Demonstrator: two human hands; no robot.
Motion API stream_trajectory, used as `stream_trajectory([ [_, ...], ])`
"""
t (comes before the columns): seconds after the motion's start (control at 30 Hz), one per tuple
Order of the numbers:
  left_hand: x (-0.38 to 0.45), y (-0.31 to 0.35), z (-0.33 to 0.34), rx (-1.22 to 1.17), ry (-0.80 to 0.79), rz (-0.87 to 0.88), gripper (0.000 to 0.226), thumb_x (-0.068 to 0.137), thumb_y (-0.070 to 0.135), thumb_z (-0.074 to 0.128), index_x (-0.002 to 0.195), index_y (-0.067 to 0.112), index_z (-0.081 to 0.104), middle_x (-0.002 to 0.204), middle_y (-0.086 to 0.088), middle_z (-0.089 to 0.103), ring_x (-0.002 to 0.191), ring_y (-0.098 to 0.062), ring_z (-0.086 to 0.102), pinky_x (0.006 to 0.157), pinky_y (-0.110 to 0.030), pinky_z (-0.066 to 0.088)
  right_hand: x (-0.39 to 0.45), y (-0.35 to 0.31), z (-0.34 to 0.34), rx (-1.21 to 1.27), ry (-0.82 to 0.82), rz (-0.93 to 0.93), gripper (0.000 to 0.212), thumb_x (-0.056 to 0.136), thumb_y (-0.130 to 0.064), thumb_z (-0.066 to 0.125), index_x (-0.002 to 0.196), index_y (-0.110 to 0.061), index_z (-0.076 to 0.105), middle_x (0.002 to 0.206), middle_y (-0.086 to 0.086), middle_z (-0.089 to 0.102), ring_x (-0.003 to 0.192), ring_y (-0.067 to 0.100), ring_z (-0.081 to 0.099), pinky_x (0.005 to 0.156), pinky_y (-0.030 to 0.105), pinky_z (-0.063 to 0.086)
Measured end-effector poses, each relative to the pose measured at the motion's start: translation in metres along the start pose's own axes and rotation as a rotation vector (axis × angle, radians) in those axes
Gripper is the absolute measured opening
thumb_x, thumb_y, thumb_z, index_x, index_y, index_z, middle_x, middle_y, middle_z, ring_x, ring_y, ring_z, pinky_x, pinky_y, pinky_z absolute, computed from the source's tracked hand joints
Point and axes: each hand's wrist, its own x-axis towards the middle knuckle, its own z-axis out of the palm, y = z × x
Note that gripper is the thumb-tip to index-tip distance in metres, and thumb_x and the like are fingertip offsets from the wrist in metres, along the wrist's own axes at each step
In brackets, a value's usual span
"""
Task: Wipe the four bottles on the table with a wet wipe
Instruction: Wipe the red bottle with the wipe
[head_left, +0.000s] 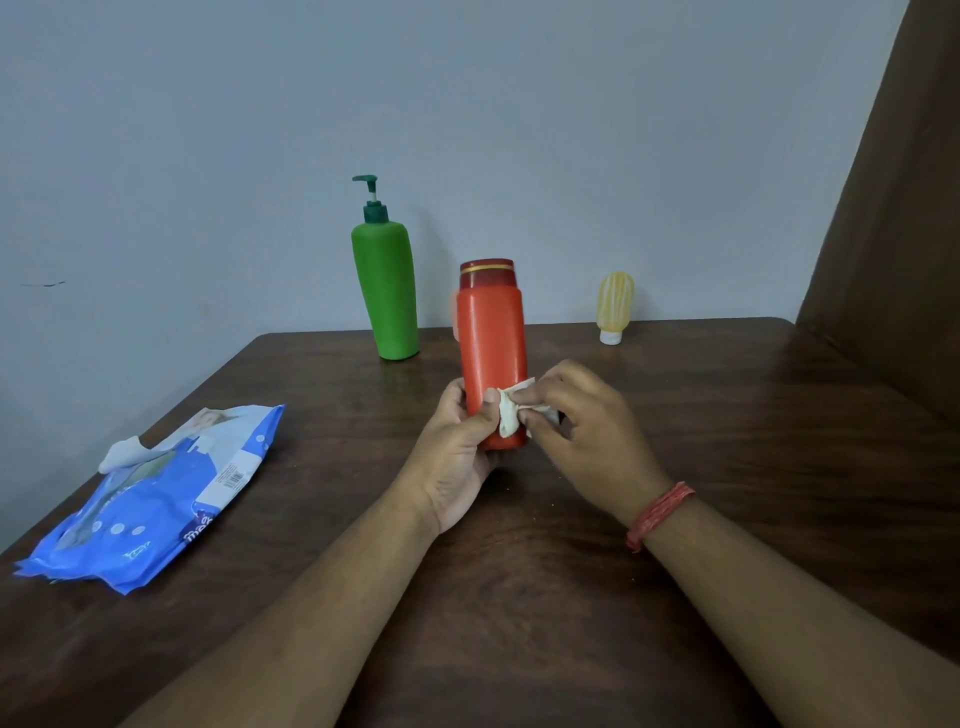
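Note:
An orange-red bottle (492, 343) with a dark red cap stands upright at the middle of the table. My left hand (457, 457) grips its lower part from the left. My right hand (576, 431) pinches a crumpled white wet wipe (509, 415) against the bottle's lower front. A sliver of a pale orange bottle (455, 314) peeks out behind the held one. The green pump bottle (387, 291) stands at the back, left of centre. A small yellow bottle (614, 306) stands cap down at the back right.
A blue wet wipe pack (156, 509) lies near the left edge of the dark wooden table (753, 467), a white wipe sticking out of its opening. A grey wall runs behind the table. Brown panelling rises at the right.

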Motion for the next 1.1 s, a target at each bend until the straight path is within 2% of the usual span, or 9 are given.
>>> stream_trajectory([
  [0.13,-0.001,-0.001,0.002,0.054,-0.008,0.001,0.057,0.086,0.032,0.065,0.139,0.017,0.047,0.134,-0.007,0.065,0.126,-0.028,0.061,0.1,-0.042,0.052,0.003,0.003,-0.003,0.023,0.098,0.091,0.019,0.087,-0.005,0.071,0.102,-0.017,0.075,0.096,-0.006,0.059,0.087,0.0,0.057,0.073,0.007,0.042],
  [0.23,-0.001,-0.004,0.004,0.136,-0.032,0.001,0.06,0.083,0.032,0.068,0.138,0.02,0.048,0.136,-0.006,0.063,0.127,-0.025,0.059,0.101,-0.042,0.052,0.006,0.008,-0.009,0.049,0.155,0.16,0.019,0.088,-0.006,0.069,0.101,-0.02,0.073,0.097,-0.008,0.06,0.089,0.002,0.059,0.073,0.014,0.047],
  [0.4,-0.001,-0.001,-0.001,0.146,-0.004,0.021,0.061,0.082,0.03,0.07,0.139,0.02,0.05,0.133,-0.004,0.066,0.123,-0.024,0.063,0.103,-0.046,0.051,0.002,0.008,-0.007,0.19,0.052,0.167,0.016,0.089,-0.007,0.07,0.099,-0.019,0.073,0.097,-0.014,0.063,0.09,0.008,0.065,0.075,0.03,0.058],
  [0.5,-0.002,-0.001,-0.003,0.225,-0.034,0.008,0.054,0.082,0.03,0.07,0.133,0.024,0.053,0.131,-0.002,0.065,0.121,-0.021,0.064,0.1,-0.044,0.054,0.006,0.012,-0.008,0.236,0.108,0.235,0.015,0.09,-0.009,0.069,0.095,-0.023,0.073,0.096,-0.011,0.066,0.089,0.011,0.067,0.076,0.038,0.059],
  [0.6,-0.003,-0.006,0.0,0.397,-0.089,0.021,0.048,0.085,0.032,0.069,0.13,0.027,0.053,0.126,-0.003,0.066,0.114,-0.017,0.066,0.096,-0.041,0.056,0.015,0.013,-0.021,0.407,0.299,0.371,0.029,0.093,-0.008,0.067,0.087,-0.036,0.071,0.09,-0.004,0.071,0.083,0.014,0.069,0.07,0.034,0.056],
  [0.7,-0.003,-0.008,0.003,0.553,-0.128,0.037,0.048,0.093,0.03,0.068,0.136,0.03,0.049,0.128,0.002,0.065,0.117,-0.014,0.064,0.101,-0.041,0.054,0.021,0.011,-0.037,0.525,0.443,0.388,0.032,0.093,-0.005,0.065,0.084,-0.035,0.071,0.082,-0.001,0.074,0.078,0.013,0.069,0.068,0.031,0.055],
  [0.8,-0.004,-0.007,0.003,0.532,-0.124,0.037,0.048,0.089,0.033,0.069,0.133,0.033,0.049,0.129,0.002,0.064,0.119,-0.015,0.063,0.102,-0.043,0.053,0.017,0.007,-0.035,0.549,0.392,0.365,0.026,0.092,-0.004,0.068,0.089,-0.03,0.07,0.09,-0.003,0.074,0.089,0.012,0.071,0.075,0.029,0.058],
  [0.93,-0.004,-0.004,0.0,0.399,-0.089,0.018,0.049,0.082,0.033,0.07,0.128,0.031,0.053,0.126,0.0,0.066,0.115,-0.014,0.066,0.1,-0.043,0.054,0.01,0.011,-0.022,0.429,0.208,0.347,0.03,0.092,-0.008,0.069,0.086,-0.038,0.068,0.094,-0.004,0.073,0.091,0.015,0.07,0.079,0.039,0.06],
  [1.1,-0.005,-0.005,0.003,0.484,-0.128,-0.001,0.05,0.083,0.035,0.071,0.129,0.034,0.051,0.129,0.0,0.065,0.118,-0.015,0.064,0.102,-0.044,0.053,0.016,0.007,-0.033,0.486,0.38,0.355,0.024,0.092,-0.008,0.069,0.089,-0.032,0.069,0.091,-0.006,0.074,0.089,0.01,0.071,0.074,0.028,0.058],
])
